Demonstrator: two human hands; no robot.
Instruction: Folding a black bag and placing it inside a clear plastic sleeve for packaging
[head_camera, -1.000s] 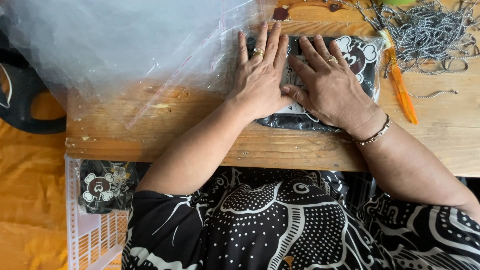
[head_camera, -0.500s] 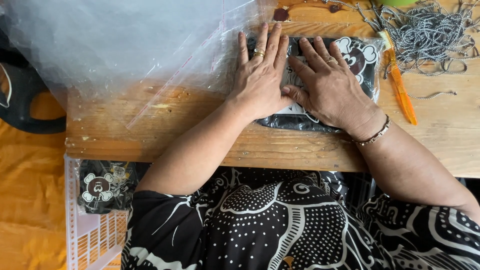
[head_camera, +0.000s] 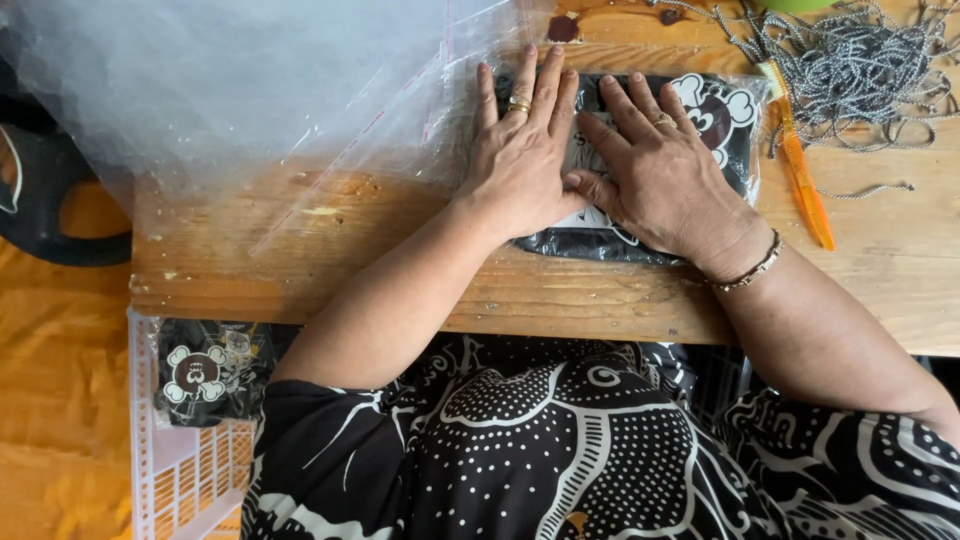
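A black folded garment with a white cartoon print, sealed in a clear plastic bag (head_camera: 720, 110), lies on the wooden table (head_camera: 400, 270). My left hand (head_camera: 520, 160) lies flat on its left part, fingers spread, a ring on one finger. My right hand (head_camera: 665, 175) presses flat on its middle, beside the left hand, with a bracelet at the wrist. Neither hand grips anything.
A heap of clear plastic bags (head_camera: 230, 80) covers the table's left half. An orange-handled tool (head_camera: 805, 185) and a tangle of grey cord (head_camera: 850, 65) lie at the right. A white crate (head_camera: 185, 450) below the table's left edge holds another bagged black garment (head_camera: 205, 370).
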